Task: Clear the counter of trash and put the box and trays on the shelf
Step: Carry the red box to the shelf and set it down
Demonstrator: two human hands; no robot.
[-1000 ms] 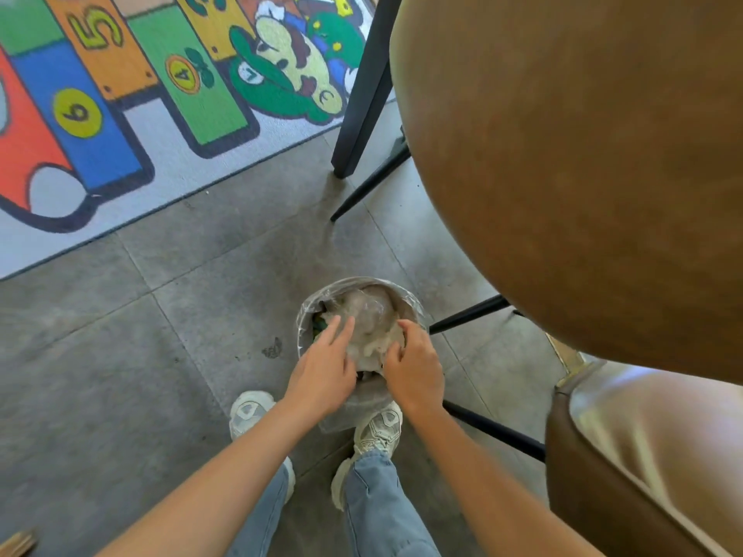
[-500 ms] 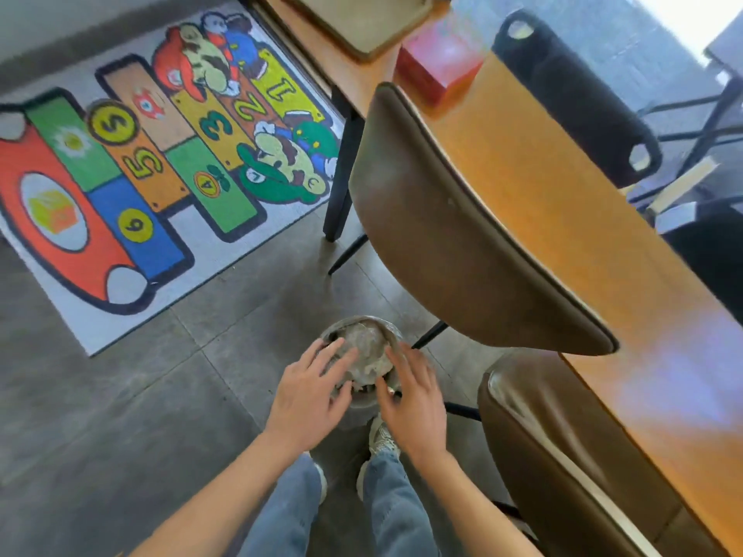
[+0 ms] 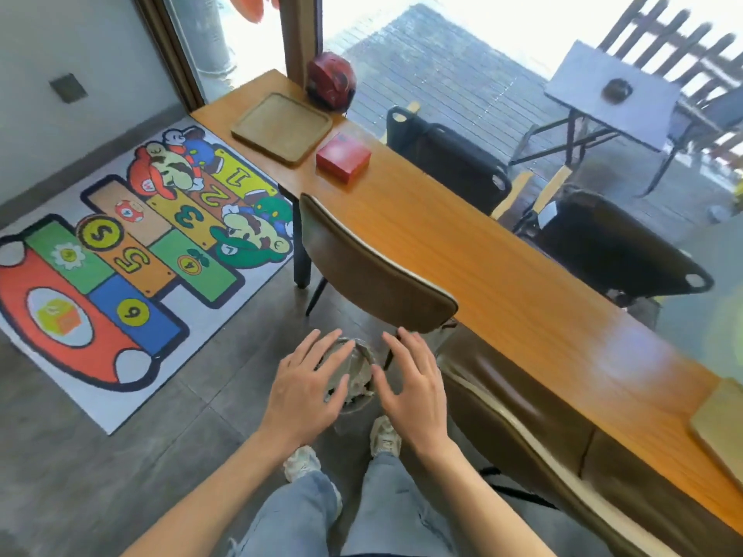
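Far left on the grey tiled floor (image 3: 120, 476): a colourful hopscotch play mat (image 3: 132, 275) with cartoon characters and numbered squares, flat, one corner reaching under the end of the surface.

Low centre: left hand (image 3: 305, 389), fingers straight and spread, palm down, grip holding nothing, poised over the left rim of a small round trash bin (image 3: 356, 377) lined with clear plastic. Crumpled clear trash visible inside the bin between the two hands. Just right of it: right hand (image 3: 416, 389), likewise open and empty, fingers spread above the bin's right rim. Cannot tell whether either hand touches the liner. Below the hands: two pale sneakers and light blue jeans.

Behind the bin: brown leather chair back (image 3: 374, 271), pushed against the long wooden surface (image 3: 502, 283), which runs diagonally from upper left to lower right. At its far end: a square wooden tray (image 3: 281, 126), lying flat. Just right of the tray, apart from it: a red box (image 3: 342, 160), closed. Beyond the tray, against the window frame: a red helmet (image 3: 330, 80).

Lower right: a second brown chair (image 3: 522, 428), tucked under the surface edge. At the right border on the surface: the corner of another pale tray (image 3: 721, 428), cut off by the frame.

Beyond the glass: black chairs (image 3: 603, 243) and a grey folding table (image 3: 611, 94) on a deck.
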